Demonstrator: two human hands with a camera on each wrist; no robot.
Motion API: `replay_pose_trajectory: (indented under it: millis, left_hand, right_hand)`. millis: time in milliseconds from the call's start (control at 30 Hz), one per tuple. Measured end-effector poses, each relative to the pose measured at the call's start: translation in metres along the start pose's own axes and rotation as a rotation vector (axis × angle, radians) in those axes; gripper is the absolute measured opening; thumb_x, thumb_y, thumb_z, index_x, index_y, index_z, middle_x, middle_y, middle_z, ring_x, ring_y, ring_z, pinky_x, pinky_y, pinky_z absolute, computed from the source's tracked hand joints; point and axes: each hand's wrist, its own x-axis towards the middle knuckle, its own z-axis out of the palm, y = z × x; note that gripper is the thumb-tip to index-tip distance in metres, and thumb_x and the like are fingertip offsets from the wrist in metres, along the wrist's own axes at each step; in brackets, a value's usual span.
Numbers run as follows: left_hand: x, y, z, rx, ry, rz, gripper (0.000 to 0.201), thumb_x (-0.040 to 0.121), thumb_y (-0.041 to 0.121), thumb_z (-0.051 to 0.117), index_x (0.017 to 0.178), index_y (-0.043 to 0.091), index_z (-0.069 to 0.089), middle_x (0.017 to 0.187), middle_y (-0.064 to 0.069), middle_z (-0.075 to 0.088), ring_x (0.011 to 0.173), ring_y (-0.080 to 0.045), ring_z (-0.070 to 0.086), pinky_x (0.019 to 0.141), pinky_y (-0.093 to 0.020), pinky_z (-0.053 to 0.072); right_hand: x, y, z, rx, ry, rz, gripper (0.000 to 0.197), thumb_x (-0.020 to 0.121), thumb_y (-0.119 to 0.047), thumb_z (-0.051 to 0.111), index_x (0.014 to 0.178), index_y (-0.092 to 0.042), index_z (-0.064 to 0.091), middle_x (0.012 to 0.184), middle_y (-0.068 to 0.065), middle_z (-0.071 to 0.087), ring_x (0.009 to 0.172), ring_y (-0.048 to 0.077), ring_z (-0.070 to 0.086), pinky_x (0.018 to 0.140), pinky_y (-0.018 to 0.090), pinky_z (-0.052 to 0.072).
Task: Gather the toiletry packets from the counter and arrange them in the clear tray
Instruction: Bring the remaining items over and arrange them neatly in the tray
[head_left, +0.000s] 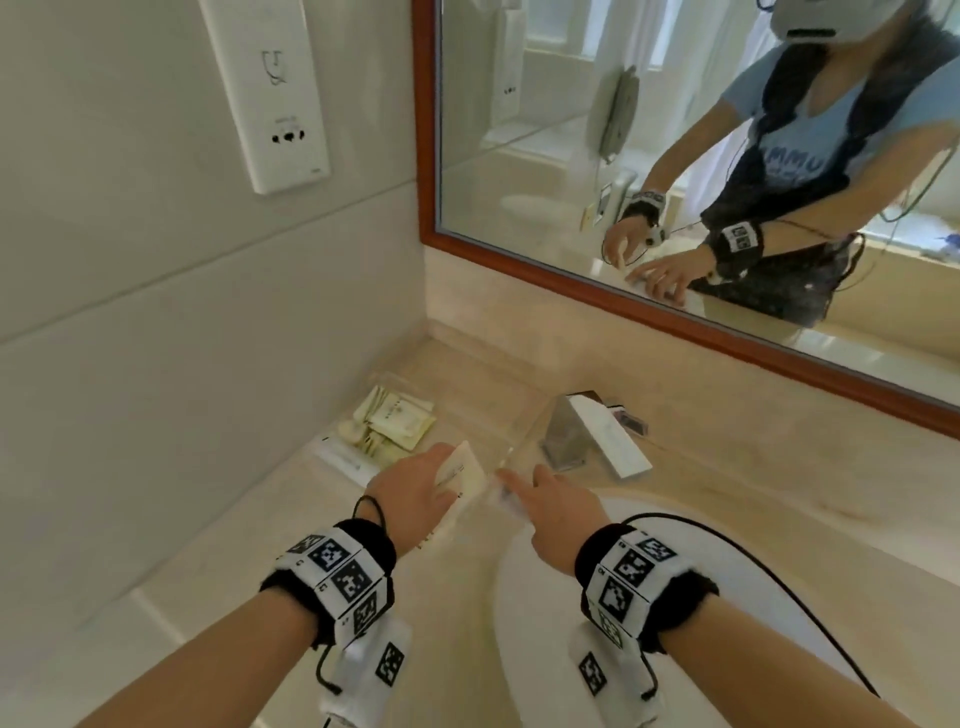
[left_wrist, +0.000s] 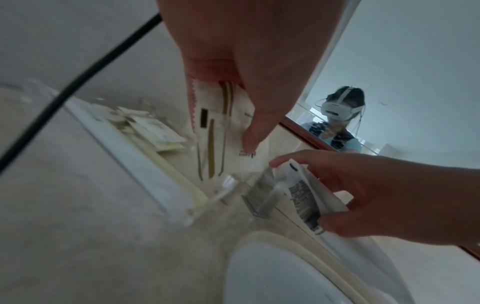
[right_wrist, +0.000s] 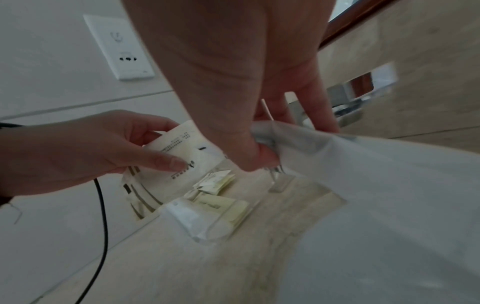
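I pinch a flat cream paper packet with gold stripes (left_wrist: 221, 131) in my left hand (head_left: 410, 493) and a white printed packet (left_wrist: 303, 191) in my right hand (head_left: 558, 506), both over the near edge of the clear plastic tray (right_wrist: 200, 224) at the counter's left rear corner, ready, I judge, to join the pale yellow sachets (head_left: 395, 426) inside.

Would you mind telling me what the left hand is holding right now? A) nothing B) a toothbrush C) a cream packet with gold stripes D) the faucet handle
C: the left hand pinches a cream packet with gold stripes between thumb and fingers, above the clear tray, where other packets already lie.
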Motion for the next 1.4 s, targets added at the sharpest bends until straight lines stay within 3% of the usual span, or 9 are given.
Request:
replay_pose_trajectory:
  millis: [367,533,733,867,967,1167,1300,1333,1400]
  left_hand:
    - [0.023,-0.119,-0.051,-0.015,0.052,-0.197,0.05,0.091,0.031,0.053,0.137,0.025,0.033,0.123,-0.004,0.062,0.109,-0.026,0.06,0.088,-0.034,0.049]
    - [0.041,-0.14,-0.053,-0.032,0.053,-0.198,0.046,0.09,0.031,0.054,0.132,0.026,0.037,0.115,-0.004,0.066,0.102,-0.025,0.063,0.083,-0.035,0.051]
    - [0.064,-0.142,-0.047,-0.066,0.029,-0.191,0.049,0.089,0.03,0.056,0.134,0.026,0.037,0.117,-0.004,0.066,0.103,-0.024,0.063,0.084,-0.037,0.053]
    - [0.079,-0.134,-0.042,-0.061,0.023,-0.166,0.052,0.089,0.031,0.057,0.136,0.026,0.036,0.12,-0.004,0.065,0.106,-0.024,0.062,0.086,-0.036,0.053]
    - [0.087,-0.129,-0.04,-0.053,0.025,-0.156,0.053,0.089,0.032,0.057,0.137,0.025,0.035,0.121,-0.004,0.064,0.108,-0.025,0.062,0.088,-0.036,0.052]
    - [0.093,-0.129,-0.039,-0.045,0.031,-0.163,0.052,0.089,0.031,0.057,0.136,0.024,0.036,0.122,-0.005,0.064,0.108,-0.026,0.062,0.088,-0.036,0.051]
    - [0.095,-0.128,-0.037,-0.054,0.032,-0.17,0.052,0.089,0.031,0.057,0.136,0.024,0.037,0.118,-0.005,0.066,0.106,-0.026,0.062,0.087,-0.036,0.052]
    - [0.096,-0.127,-0.036,-0.057,0.033,-0.169,0.052,0.089,0.031,0.057,0.136,0.024,0.037,0.117,-0.005,0.066,0.105,-0.025,0.063,0.086,-0.036,0.051]
    - [0.096,-0.125,-0.034,-0.057,0.033,-0.167,0.051,0.089,0.031,0.057,0.136,0.025,0.037,0.116,-0.005,0.066,0.104,-0.025,0.063,0.087,-0.036,0.052]
  right_hand:
    - [0.128,-0.084,-0.029,-0.074,0.046,-0.152,0.085,0.083,0.006,0.054,0.147,-0.032,0.014,0.132,0.009,0.04,0.115,0.026,0.049,0.081,0.034,0.052]
    - [0.16,-0.096,-0.022,-0.095,0.114,-0.19,0.082,0.084,0.007,0.049,0.147,-0.03,0.015,0.127,0.007,0.042,0.109,0.024,0.047,0.064,0.029,0.041]
    - [0.167,-0.084,-0.007,-0.139,0.02,-0.182,0.091,0.081,0.006,0.054,0.148,-0.034,0.006,0.131,0.008,0.039,0.112,0.025,0.045,0.077,0.034,0.052]
    - [0.16,-0.079,-0.002,-0.257,-0.048,-0.141,0.079,0.081,0.005,0.06,0.144,-0.021,0.021,0.138,0.014,0.035,0.117,0.029,0.045,0.075,0.035,0.047]
    - [0.156,-0.078,0.005,-0.315,-0.051,-0.124,0.08,0.085,-0.001,0.06,0.149,-0.015,0.014,0.145,0.017,0.03,0.127,0.032,0.041,0.091,0.038,0.05]
    - [0.152,-0.083,0.009,-0.413,0.033,-0.14,0.069,0.087,-0.003,0.055,0.147,-0.004,0.02,0.14,0.024,0.037,0.123,0.04,0.046,0.097,0.046,0.048]
    - [0.148,-0.082,0.005,-0.391,0.09,-0.206,0.061,0.036,-0.014,0.09,0.094,-0.007,0.073,0.085,0.013,0.069,0.062,0.024,0.066,0.044,0.029,0.053]
    - [0.149,-0.08,0.004,-0.38,0.1,-0.227,0.06,0.036,-0.013,0.09,0.093,-0.007,0.072,0.084,0.012,0.068,0.057,0.022,0.064,0.04,0.026,0.049]
    - [0.15,-0.078,0.001,-0.349,-0.018,-0.2,0.06,0.071,-0.004,0.074,0.127,-0.002,0.053,0.112,0.018,0.058,0.078,0.027,0.065,0.054,0.033,0.054]
